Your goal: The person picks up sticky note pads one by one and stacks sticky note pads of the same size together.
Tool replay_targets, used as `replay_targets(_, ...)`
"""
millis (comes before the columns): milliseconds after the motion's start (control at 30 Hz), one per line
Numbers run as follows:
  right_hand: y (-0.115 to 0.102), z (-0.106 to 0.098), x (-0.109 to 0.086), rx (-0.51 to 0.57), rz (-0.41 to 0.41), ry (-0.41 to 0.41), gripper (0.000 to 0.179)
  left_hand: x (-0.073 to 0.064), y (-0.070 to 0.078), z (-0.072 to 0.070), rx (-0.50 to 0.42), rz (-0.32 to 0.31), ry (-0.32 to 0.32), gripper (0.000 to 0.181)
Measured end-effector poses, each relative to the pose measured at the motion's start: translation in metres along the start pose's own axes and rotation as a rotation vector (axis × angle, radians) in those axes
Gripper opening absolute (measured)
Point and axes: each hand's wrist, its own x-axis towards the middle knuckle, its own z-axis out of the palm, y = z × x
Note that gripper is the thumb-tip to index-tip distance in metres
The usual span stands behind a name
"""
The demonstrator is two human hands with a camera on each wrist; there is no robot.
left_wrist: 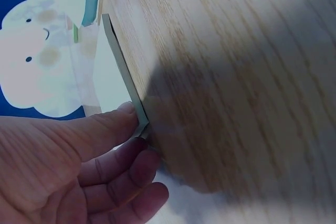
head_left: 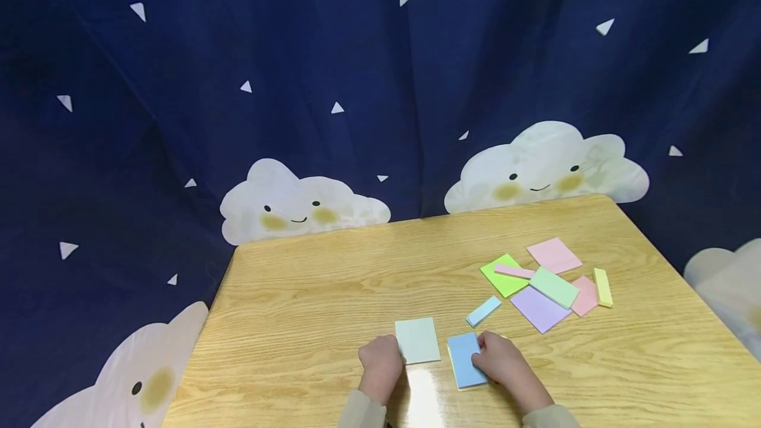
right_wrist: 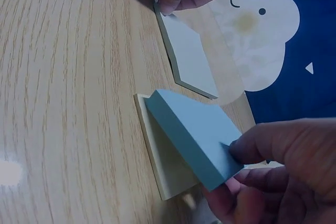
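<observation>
My left hand (head_left: 380,363) is at the left edge of a pale green square sticky-note pad (head_left: 418,341). In the left wrist view, its thumb lies on top of the pad's corner and the curled fingers are under it, pinching the pad. A blue rectangular sticky-note pad (right_wrist: 197,129) is pinched at its right side between the thumb and fingers of my right hand (head_left: 505,363). The right wrist view shows this blue pad tilted above a cream pad (right_wrist: 165,163) that lies on the table, their far edges close together. The blue pad covers most of the cream one.
Beyond my right hand lies a small light-blue strip pad (head_left: 484,311). Farther right, a lime pad (head_left: 497,279), pink strip (head_left: 514,271), mint pad (head_left: 554,287), purple pad (head_left: 540,310), two pink pads and a yellow strip (head_left: 603,287) lie partly overlapping. A dark blue curtain (head_left: 333,38) hangs behind the table.
</observation>
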Motion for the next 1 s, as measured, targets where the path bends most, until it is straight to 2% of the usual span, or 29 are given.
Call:
replay_targets(133,-0.002,-0.001,-0.001,-0.015,0.007,-0.004,0.028,0.001,0.0,0.0,0.0,-0.007,-0.002,0.027)
replay_targets(267,-0.003,-0.002,0.0,-0.078,-0.02,-0.004,0.036,0.001,0.001,0.001,0.007,-0.003,-0.005,0.029)
replay_targets(433,-0.006,-0.003,0.0,-0.115,-0.037,-0.005,0.035,0.001,0.001,0.0,0.021,0.001,-0.018,0.032)
replay_targets(800,-0.009,-0.014,-0.001,-0.08,-0.061,0.035,0.028,0.001,-0.001,-0.004,0.012,-0.011,-0.037,0.031)
replay_targets(1000,0.0,-0.026,0.003,0.01,0.025,0.043,0.03,0.0,0.001,-0.005,-0.004,-0.012,-0.039,0.03)
